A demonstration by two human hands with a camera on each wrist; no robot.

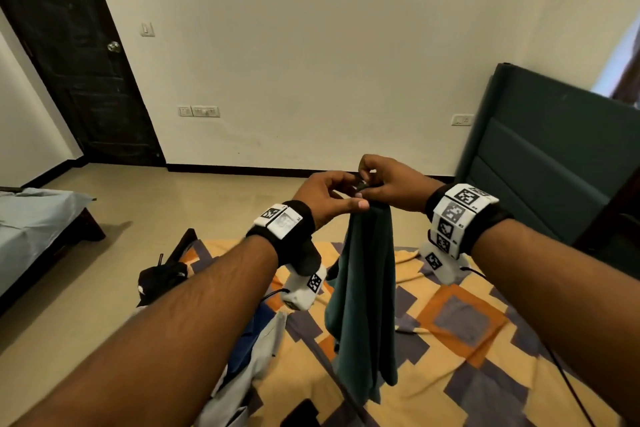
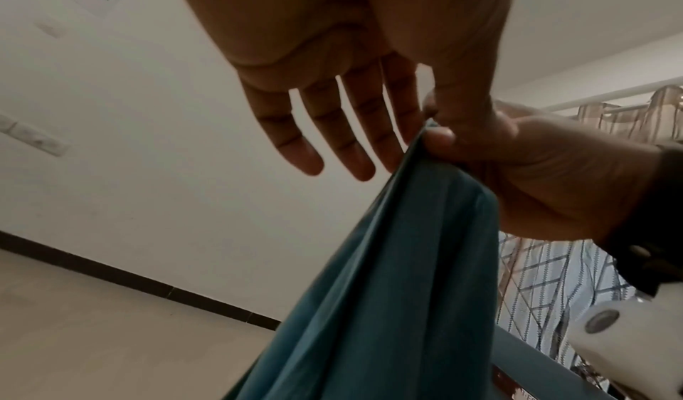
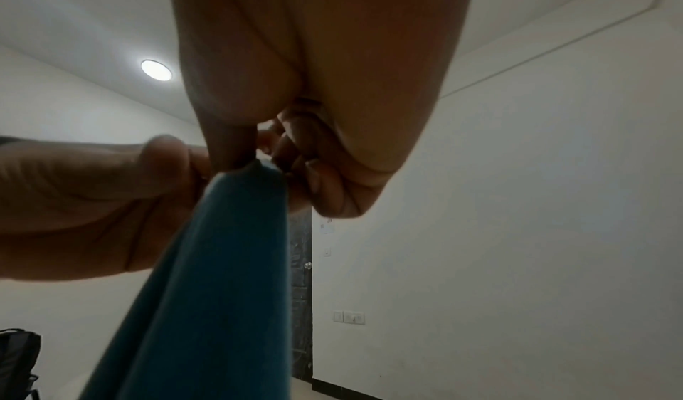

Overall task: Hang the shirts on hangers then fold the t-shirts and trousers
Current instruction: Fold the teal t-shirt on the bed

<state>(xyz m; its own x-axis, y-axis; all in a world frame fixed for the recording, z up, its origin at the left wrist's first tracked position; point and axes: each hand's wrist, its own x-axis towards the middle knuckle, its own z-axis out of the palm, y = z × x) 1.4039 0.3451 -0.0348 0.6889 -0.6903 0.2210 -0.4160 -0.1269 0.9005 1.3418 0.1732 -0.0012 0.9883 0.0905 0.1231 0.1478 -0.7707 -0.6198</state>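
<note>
A dark teal t-shirt (image 1: 363, 288) hangs bunched from both raised hands above the bed. My right hand (image 1: 391, 184) grips its top in curled fingers. My left hand (image 1: 332, 194) meets it from the left, thumb and index finger pinching the same top edge. In the left wrist view the left hand's (image 2: 332, 99) other fingers are straight and spread, beside the right hand (image 2: 536, 178) on the t-shirt (image 2: 388, 289). The right wrist view has the right hand (image 3: 332, 85) closed over the t-shirt's (image 3: 207, 289) tip, the left hand (image 3: 92, 201) against it. No hanger shows.
The bed's patterned orange, yellow and purple sheet (image 1: 467, 340) lies below. A heap of blue and grey clothes (image 1: 256, 340) and a black bag (image 1: 159, 277) sit at its left edge. A green headboard (image 1: 554, 166) stands right, another bed (image 1: 31, 229) left. Striped shirts (image 2: 547, 283) hang behind.
</note>
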